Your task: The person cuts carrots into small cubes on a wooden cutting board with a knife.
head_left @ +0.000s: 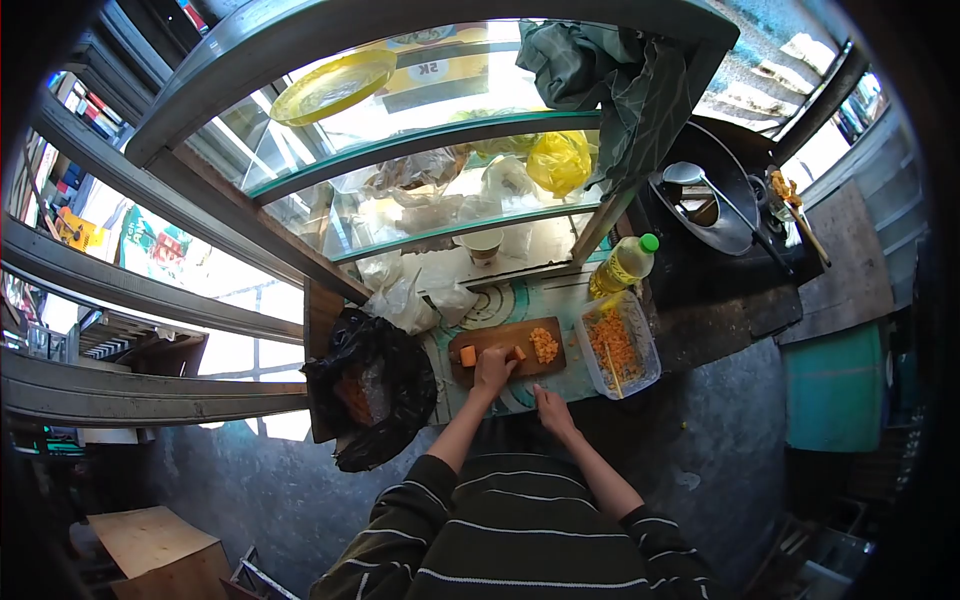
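A wooden cutting board (pixel 552 373) lies on the patterned counter cover. On its left part sits an orange block (pixel 468 356), and diced orange pieces (pixel 544 345) are heaped at its right. My left hand (pixel 492 371) is closed over the middle of the board, its fingers on a small orange piece (pixel 517 353). Just below the board's front edge, my right hand (pixel 553 410) is closed; whatever it holds is too small to make out. To the right stands a clear plastic tub (pixel 647 372) with more orange bits and a thin stick in it.
A black plastic bag (pixel 407 385) is left of the board. Behind are clear bags (pixel 403 304) and a glass case (pixel 430 240) with a yellow bag (pixel 559 163). A green-capped bottle (pixel 622 268) stands behind the tub; a wok (pixel 735 232) with a ladle (pixel 685 173) is at right.
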A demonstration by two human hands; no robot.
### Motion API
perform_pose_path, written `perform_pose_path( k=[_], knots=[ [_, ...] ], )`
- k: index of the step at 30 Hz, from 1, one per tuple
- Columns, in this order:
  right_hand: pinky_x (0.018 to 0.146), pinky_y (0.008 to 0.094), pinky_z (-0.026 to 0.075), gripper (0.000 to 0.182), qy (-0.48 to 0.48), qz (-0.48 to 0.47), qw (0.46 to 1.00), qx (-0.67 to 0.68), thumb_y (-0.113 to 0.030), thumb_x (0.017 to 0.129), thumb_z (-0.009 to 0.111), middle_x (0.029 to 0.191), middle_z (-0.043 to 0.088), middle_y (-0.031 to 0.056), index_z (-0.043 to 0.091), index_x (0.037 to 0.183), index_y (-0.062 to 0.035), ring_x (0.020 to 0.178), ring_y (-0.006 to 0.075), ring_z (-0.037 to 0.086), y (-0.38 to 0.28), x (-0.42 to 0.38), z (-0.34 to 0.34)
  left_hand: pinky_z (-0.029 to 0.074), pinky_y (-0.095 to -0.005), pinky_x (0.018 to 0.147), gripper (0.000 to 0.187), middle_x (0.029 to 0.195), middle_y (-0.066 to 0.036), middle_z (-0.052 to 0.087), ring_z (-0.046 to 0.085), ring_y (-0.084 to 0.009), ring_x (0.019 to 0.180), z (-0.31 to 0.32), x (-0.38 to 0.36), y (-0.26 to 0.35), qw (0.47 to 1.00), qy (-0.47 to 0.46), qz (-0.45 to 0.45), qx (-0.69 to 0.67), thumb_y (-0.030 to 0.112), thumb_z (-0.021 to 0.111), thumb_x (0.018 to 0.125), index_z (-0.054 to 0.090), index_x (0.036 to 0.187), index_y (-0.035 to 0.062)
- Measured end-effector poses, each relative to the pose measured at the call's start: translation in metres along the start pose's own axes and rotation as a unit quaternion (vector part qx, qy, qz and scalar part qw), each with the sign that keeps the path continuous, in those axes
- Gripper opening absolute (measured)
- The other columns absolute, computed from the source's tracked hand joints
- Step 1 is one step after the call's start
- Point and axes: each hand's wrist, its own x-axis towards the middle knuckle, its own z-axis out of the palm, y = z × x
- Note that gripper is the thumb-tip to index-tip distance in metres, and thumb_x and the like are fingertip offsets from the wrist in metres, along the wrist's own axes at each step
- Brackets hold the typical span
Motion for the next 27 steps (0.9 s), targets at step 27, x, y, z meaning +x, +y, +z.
perform_pose_path(
  k=[27],
  knots=[
    [0.074, 0.0411, 0.04, 0.054, -0.04, 0.042, 0.997, 0.047, -0.045, 0.09, 0.032, 0.086, 0.057, 0.0262, 0.057, 0.09, 0.003, 0.088, 0.0409, 0.053, -0.005, 0.009, -0.003, 0.047, -0.0364, 0.063, 0.04, 0.07, -0.016, 0.06, 0.06, -0.03, 0.067, -0.003, 0.006, -0.007, 0.999, -0.004, 0.032, 0.002, 0.014, 0.074, 0.06, 0.059, 0.095, 0.0005]
  ],
)
